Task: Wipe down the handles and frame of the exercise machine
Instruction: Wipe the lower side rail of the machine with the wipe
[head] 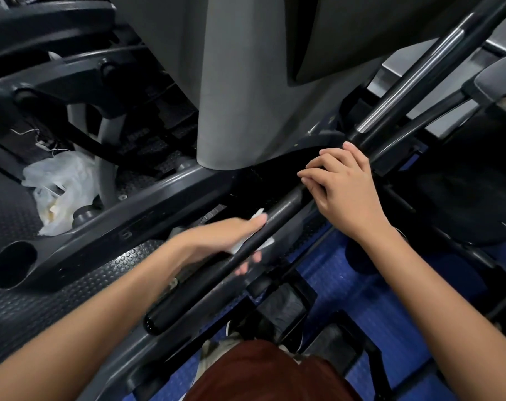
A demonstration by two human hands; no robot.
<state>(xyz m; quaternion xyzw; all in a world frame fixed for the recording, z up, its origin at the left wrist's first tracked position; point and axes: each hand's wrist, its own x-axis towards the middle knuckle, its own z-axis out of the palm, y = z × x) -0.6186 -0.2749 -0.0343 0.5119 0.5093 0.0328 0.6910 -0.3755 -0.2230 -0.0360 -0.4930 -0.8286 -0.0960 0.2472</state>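
Observation:
A black handle bar (217,273) of the exercise machine runs diagonally from lower left to upper right. My left hand (217,241) wraps around its middle with a white wipe (237,247) pressed between palm and bar; fingertips show under the bar. My right hand (341,192) rests higher up on the same bar, fingers curled over it, holding no cloth. The grey central column (246,96) of the machine's frame stands just behind both hands. A dark grey frame arm (116,227) slants across to the left.
A crumpled white plastic bag (58,186) lies on the black studded floor mat (29,308) at left. A round cup holder (13,264) sits at the frame arm's end. Blue floor (376,299) and a black foot pedal (283,308) lie below the bar.

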